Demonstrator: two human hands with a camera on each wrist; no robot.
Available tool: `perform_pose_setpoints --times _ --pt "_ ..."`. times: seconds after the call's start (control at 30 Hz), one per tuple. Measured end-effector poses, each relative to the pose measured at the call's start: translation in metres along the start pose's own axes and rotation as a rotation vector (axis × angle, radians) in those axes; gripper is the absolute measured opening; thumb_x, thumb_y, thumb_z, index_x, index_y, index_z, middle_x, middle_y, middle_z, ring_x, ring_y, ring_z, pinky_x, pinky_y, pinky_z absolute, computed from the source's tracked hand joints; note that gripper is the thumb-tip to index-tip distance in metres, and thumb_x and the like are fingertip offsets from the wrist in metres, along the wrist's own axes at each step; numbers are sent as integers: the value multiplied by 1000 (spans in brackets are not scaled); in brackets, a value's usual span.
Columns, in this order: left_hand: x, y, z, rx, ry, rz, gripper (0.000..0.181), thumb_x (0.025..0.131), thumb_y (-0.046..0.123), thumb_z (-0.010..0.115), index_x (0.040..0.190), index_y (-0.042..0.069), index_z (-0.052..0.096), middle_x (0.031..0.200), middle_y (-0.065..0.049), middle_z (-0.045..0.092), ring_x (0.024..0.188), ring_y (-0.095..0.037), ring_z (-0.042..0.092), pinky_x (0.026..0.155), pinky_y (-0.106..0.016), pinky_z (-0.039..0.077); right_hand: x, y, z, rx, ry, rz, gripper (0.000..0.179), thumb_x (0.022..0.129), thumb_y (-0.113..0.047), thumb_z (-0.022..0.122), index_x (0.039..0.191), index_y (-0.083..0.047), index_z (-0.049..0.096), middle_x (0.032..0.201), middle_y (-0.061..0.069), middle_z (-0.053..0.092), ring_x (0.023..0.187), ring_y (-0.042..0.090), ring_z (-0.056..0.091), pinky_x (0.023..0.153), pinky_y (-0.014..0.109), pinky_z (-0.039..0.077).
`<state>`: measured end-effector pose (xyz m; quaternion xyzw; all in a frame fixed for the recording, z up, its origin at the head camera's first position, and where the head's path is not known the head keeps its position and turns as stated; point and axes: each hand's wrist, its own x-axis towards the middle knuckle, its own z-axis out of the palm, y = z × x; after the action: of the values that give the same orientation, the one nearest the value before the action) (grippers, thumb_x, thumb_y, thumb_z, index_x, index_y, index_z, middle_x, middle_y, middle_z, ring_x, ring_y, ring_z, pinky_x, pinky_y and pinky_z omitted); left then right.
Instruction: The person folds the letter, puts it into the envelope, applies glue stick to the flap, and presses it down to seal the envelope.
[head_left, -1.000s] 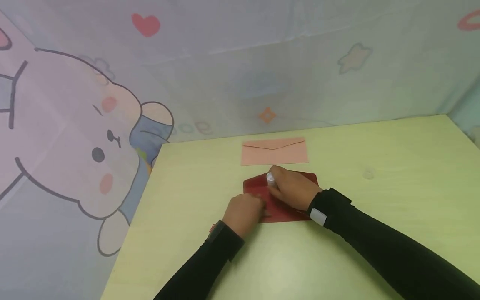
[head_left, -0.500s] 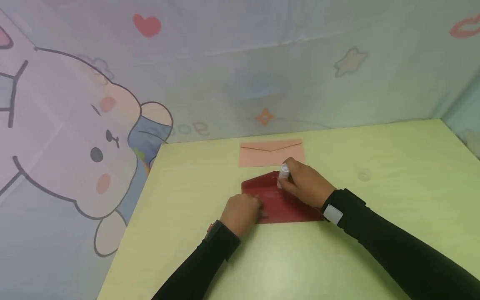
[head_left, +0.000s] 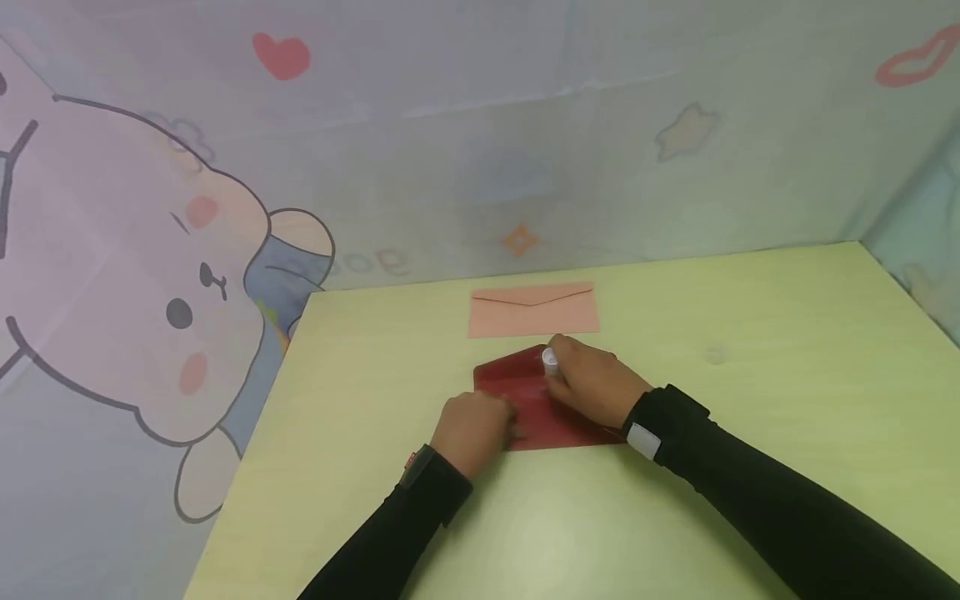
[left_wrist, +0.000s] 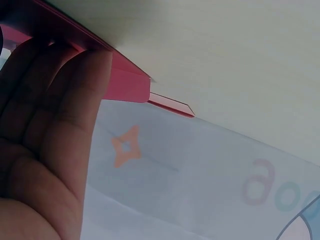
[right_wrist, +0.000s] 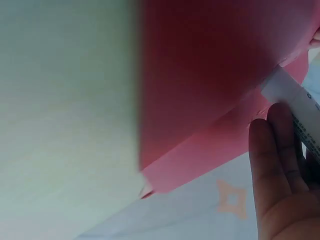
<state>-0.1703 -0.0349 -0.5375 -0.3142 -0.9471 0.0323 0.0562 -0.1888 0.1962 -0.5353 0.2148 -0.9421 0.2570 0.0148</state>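
A red envelope [head_left: 534, 417] lies on the table with its flap [head_left: 504, 367] unfolded toward the far side. My right hand [head_left: 600, 383] grips a white glue stick [right_wrist: 295, 95], held upright with its lower end against the envelope near the flap's fold. In the head view only the stick's white top [head_left: 550, 358] shows. At the envelope's left part, my left hand [head_left: 472, 429] rests on the paper. The left wrist view shows the fingers [left_wrist: 75, 100] of that hand extended, their tips touching the red paper.
Behind the red one lies a pink envelope [head_left: 534, 315], its flap folded down. A small clear cap [head_left: 715, 354] sits on the pale yellow table [head_left: 787, 333] to the right. A printed cloth [head_left: 420, 150] hangs along the back and left.
My right hand moved the glue stick rightward along the flap fold, then back to the left. My left hand stayed on the envelope. The head view shifted slightly.
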Motion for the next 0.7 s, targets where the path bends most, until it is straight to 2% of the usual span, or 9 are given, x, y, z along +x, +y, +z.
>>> perform_pose_setpoints --times 0.13,0.23,0.3,0.37,0.47,0.53,0.6,0.67,0.7 --pt "2 0 0 -11 10 2 37 91 46 97 71 25 74 59 10 62 52 -11 53 48 -30 49 -6 11 -7 12 -11 36 15 107 -9 64 108 -5 51 87 5 56 78 17 52 77 34 51" --pt "3 1 1 -13 21 0 41 91 46 97 68 25 71 58 10 60 52 -11 52 49 -30 49 -9 18 -14 75 -25 72 15 108 -13 67 114 -4 56 92 5 64 84 18 58 81 36 53" --pt "3 1 2 -15 25 3 41 90 47 97 68 24 71 58 10 60 53 -10 52 50 -30 50 -12 21 -21 143 11 120 18 110 -17 69 118 -4 59 98 6 72 90 18 64 85 37 55" --pt "5 0 2 -16 26 6 39 90 48 97 70 25 74 62 10 63 55 -10 56 51 -30 51 -16 24 -30 251 87 191 24 111 -22 71 123 -4 61 107 9 77 96 17 68 86 33 57" --pt "11 -1 4 -24 11 4 31 93 49 95 78 26 80 75 10 71 66 -12 67 54 -32 57 -20 24 -44 573 219 279 30 113 -22 72 132 -2 59 123 12 74 104 10 75 91 22 62" --pt "16 -2 4 -38 -7 -6 28 97 48 91 84 25 82 86 7 75 75 -15 72 58 -35 62 -22 22 -49 871 281 300 27 113 -16 71 133 -3 58 131 10 67 108 6 77 96 18 64" --pt "22 -3 5 -71 -11 -17 25 102 45 86 90 24 84 93 4 78 84 -18 76 64 -38 66 -26 17 -48 1178 316 297 18 114 -9 68 130 -6 60 134 6 63 113 5 79 103 20 64" --pt "29 -3 2 -177 -7 -25 21 107 41 80 104 21 87 104 2 83 97 -21 80 78 -41 70 -30 10 -43 1397 341 291 13 114 -2 64 124 -11 66 133 2 65 115 8 81 106 25 65" --pt "32 -2 0 -270 0 -24 21 109 39 77 115 20 87 113 1 85 107 -22 81 87 -42 71 -32 6 -39 1476 351 292 16 115 0 62 121 -13 69 132 1 66 115 9 81 107 26 65"
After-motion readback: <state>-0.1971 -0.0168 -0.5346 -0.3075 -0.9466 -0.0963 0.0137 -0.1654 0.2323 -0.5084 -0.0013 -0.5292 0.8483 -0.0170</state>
